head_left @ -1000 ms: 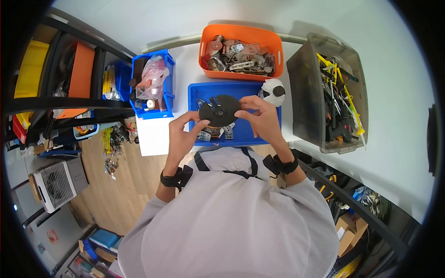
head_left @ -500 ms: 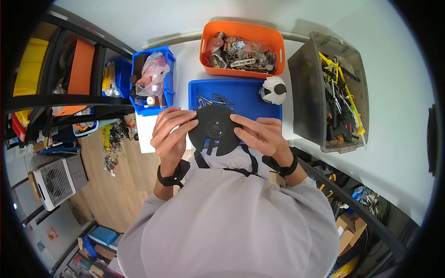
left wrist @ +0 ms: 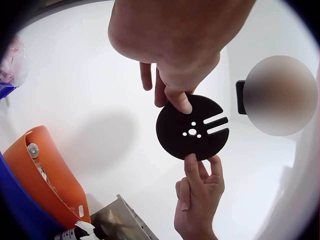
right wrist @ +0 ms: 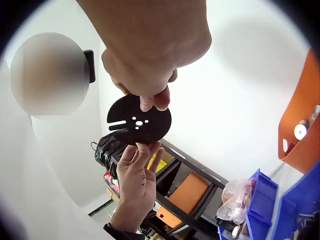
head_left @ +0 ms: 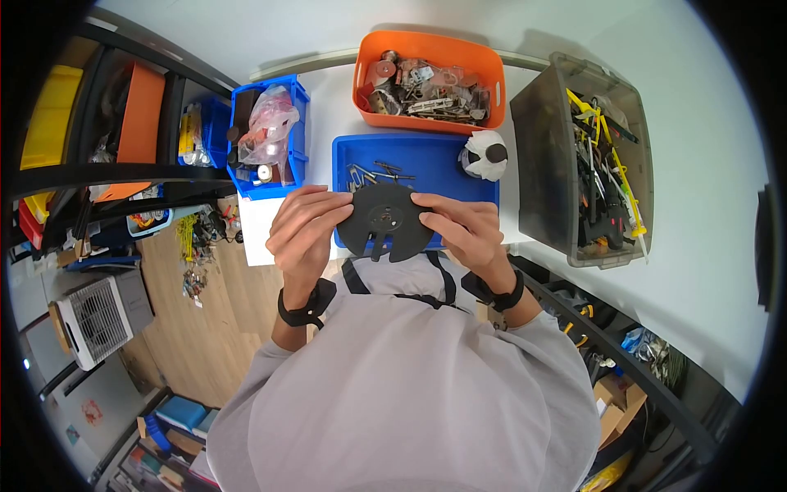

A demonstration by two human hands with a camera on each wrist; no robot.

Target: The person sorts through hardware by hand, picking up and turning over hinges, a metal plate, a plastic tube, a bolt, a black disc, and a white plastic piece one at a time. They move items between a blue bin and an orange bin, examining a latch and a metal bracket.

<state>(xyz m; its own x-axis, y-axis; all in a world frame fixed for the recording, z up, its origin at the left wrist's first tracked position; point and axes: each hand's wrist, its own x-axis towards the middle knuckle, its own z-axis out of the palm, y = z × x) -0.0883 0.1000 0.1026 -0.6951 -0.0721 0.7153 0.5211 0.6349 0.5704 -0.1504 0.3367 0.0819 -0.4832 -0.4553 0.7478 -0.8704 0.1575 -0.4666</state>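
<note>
A thin black disc [head_left: 361, 225] with small holes round its centre and two slots cut in from the edge is held up between both hands, in front of the body. My left hand [head_left: 305, 236] pinches its left edge. Opposite, my right hand [head_left: 471, 234] grips the right edge between thumb and fingers. The slots face the body in the head view. Light shows through the disc's holes [left wrist: 192, 132] in the left wrist view. Beyond the disc lies a blue tray [head_left: 447, 168], with several small metal parts [head_left: 379, 175] in its left half.
A white-wrapped bottle [head_left: 485, 154] stands at the tray's right end. Behind the tray is an orange bin [head_left: 393, 120] full of metal pieces. A tall grey bin [head_left: 537, 164] of tools stands right; a blue bin [head_left: 297, 168] with a plastic bag sits left.
The disc has been turned over and lifted toward the body: its slots pointed away and now point to the body. Over the last half second it has shifted only slightly; both hands keep hold.
</note>
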